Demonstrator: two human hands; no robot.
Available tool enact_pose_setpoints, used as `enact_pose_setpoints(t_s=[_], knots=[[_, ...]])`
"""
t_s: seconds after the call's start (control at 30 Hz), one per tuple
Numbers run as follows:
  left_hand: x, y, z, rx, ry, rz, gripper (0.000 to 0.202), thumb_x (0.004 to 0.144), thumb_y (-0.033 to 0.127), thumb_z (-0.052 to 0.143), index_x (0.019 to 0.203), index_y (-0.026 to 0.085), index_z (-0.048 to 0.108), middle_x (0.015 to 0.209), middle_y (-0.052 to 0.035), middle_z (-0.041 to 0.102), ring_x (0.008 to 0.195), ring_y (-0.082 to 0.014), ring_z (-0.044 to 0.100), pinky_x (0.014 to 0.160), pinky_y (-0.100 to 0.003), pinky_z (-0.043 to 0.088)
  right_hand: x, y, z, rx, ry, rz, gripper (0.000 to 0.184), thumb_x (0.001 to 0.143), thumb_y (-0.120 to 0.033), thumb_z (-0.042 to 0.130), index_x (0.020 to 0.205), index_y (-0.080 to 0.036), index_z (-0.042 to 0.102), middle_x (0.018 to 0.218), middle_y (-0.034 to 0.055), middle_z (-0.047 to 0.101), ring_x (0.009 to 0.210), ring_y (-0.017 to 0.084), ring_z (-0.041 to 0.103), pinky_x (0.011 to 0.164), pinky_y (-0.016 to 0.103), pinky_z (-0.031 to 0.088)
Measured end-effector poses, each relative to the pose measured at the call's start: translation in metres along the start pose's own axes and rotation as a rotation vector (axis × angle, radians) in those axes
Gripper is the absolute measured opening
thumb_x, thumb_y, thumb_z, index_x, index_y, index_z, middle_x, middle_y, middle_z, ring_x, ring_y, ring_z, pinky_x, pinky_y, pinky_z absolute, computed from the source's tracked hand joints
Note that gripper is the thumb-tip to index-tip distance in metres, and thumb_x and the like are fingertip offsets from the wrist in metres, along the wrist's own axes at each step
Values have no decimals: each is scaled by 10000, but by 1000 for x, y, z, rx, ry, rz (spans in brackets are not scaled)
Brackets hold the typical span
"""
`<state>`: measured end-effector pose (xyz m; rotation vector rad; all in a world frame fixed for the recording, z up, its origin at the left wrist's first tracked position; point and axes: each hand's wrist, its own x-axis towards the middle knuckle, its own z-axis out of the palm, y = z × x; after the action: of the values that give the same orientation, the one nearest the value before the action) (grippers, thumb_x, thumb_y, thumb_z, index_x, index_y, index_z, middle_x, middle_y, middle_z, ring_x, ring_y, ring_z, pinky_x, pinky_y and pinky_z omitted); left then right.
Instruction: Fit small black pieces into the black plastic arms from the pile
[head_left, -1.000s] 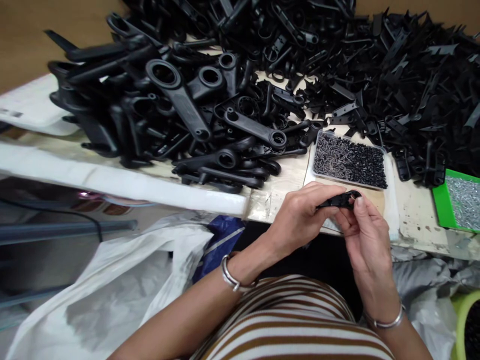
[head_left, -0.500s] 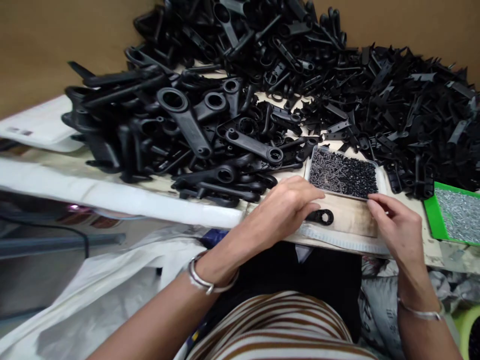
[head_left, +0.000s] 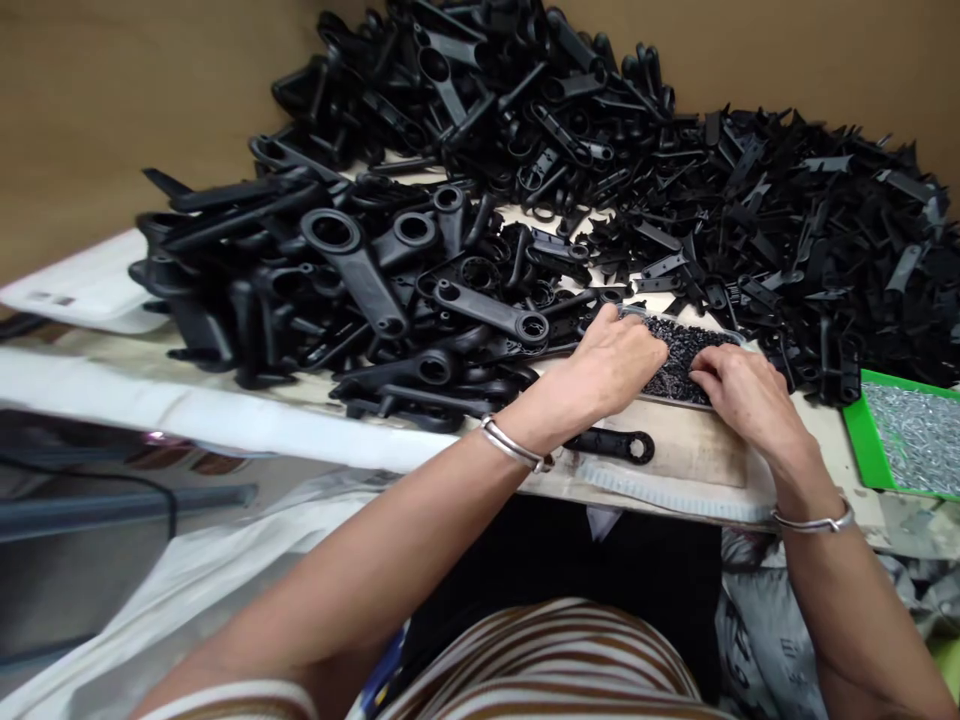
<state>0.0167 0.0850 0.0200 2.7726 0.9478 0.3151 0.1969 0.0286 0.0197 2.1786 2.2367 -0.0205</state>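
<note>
Step in hand, as judged: selection of small black pieces [head_left: 679, 355] from the shallow tray [head_left: 679, 403]. Position the left hand [head_left: 619, 365] over the left end, the right hand [head_left: 746, 395] at the right end, as shown. Right grip: thumb and forefinger close together; whether a piece is pinched cannot be told. Left grip: fingertips hidden; state cannot be told. The ring-ended black part [head_left: 611, 443] lies on the bench [head_left: 832, 430], in front of the tray. Picking calls for a fine pinch and clearance over the rim. Surroundings: black arms [head_left: 360, 270] heaped left, narrow black parts [head_left: 810, 220] heaped behind and right, restricting rear access; green tray [head_left: 862, 440] at far right
</note>
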Motion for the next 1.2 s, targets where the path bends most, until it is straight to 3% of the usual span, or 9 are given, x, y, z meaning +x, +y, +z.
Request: enact_pose_setpoints(t_s=[0.23, 0.43, 0.53, 0.6, 0.73, 0.83, 1.03, 1.2], knots=[[-11, -7, 9, 55, 90, 83, 302, 836, -34, 378, 712, 150, 583, 691, -44, 556, 779, -199, 503, 787, -373, 316, -3, 3, 1, -51, -27, -28, 204, 934, -240, 497, 978, -232, 696, 977, 72, 695, 816, 220, 632, 644, 318, 388], [-10, -7, 5, 3, 79, 47, 329, 782, -78, 365, 734, 145, 602, 694, -41, 572, 793, -192, 548, 762, -333, 360, -2, 2, -1, -32, -6, -25, 239, 934, -204, 456, 884, -210, 689, 898, 81, 688, 786, 229, 632, 636, 328, 396], [-10, -6, -2, -159, 96, -29, 336, 763, -63, 407, 860, 146, 653, 847, -55, 659, 798, -181, 591, 728, -302, 408, -6, 5, 0, 198, 109, -43, 185, 909, -195, 508, 861, -202, 686, 895, 65, 700, 816, 215, 639, 707, 335, 438], [-11, -6, -4, -327, 145, -94, 291, 810, -5, 459, 921, 159, 672, 919, -45, 693, 826, -174, 621, 740, -289, 443, -10, 5, 2, 488, 168, 10, 137, 887, -232, 558, 865, -194, 688, 807, 45, 698, 733, 185, 638, 685, 321, 466], [-13, -7, -2, -634, 193, -292, 140, 821, 79, 568, 852, 155, 682, 668, 10, 665, 661, -146, 643, 672, -263, 477, -17, -3, 7, 1082, 139, 144, 206, 791, -338, 682, 910, -171, 701, 659, 6, 649, 549, 129, 582, 499, 252, 457], [-14, -6, 3, -900, 227, -378, 74, 785, 88, 615, 796, 141, 666, 589, 28, 626, 552, -122, 631, 606, -244, 483, -18, -15, 8, 1216, 114, 182, 252, 748, -342, 726, 919, -157, 725, 599, -19, 621, 484, 91, 528, 466, 226, 444], [-16, 5, 8, -1456, 408, -358, 90, 681, 80, 702, 742, 122, 651, 661, 22, 631, 554, -82, 604, 582, -215, 507, -11, -37, 5, 1498, -14, 202, 302, 697, -426, 786, 723, -134, 712, 542, -16, 608, 420, 63, 494, 418, 202, 421], [-19, 8, 15, -1450, 489, -352, 85, 690, 92, 707, 749, 129, 660, 648, 18, 634, 589, -89, 596, 606, -218, 511, -10, -44, 6, 1716, -46, 244, 319, 601, -399, 861, 696, -136, 709, 608, -2, 644, 456, 57, 513, 414, 179, 430]])
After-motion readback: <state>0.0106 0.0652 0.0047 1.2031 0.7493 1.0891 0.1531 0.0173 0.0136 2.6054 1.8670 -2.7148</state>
